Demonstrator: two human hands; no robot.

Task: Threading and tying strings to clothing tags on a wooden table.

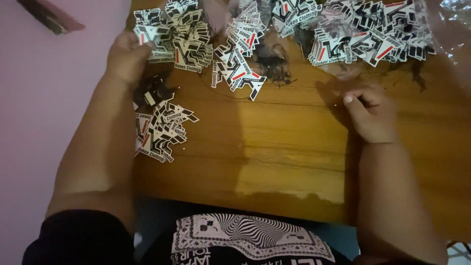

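My left hand [128,55] pinches one printed card tag [147,37] at the far-left heap's edge; right hand [371,114] rests curled, seemingly empty, on the wooden table [284,147]. I'd lift slowly so the black strings [274,64] don't snag.

The surface [289,142] is wooden, warm brown with darker grain lines running across it, and glossy enough to throw a pale glare along its near edge. Printed paper tags in black, white and red lie directly on it in heaps. One small pile of tags [162,130] sits near the left edge. A larger heap of tags [184,37] lies at the far left, and a loose cluster [240,59] spreads just beside it toward the middle. A wide heap [363,34] covers the far right. Tangles of thin black string [274,64] lie among the tags. Clear plastic wrap [454,29] rests at the far right corner.
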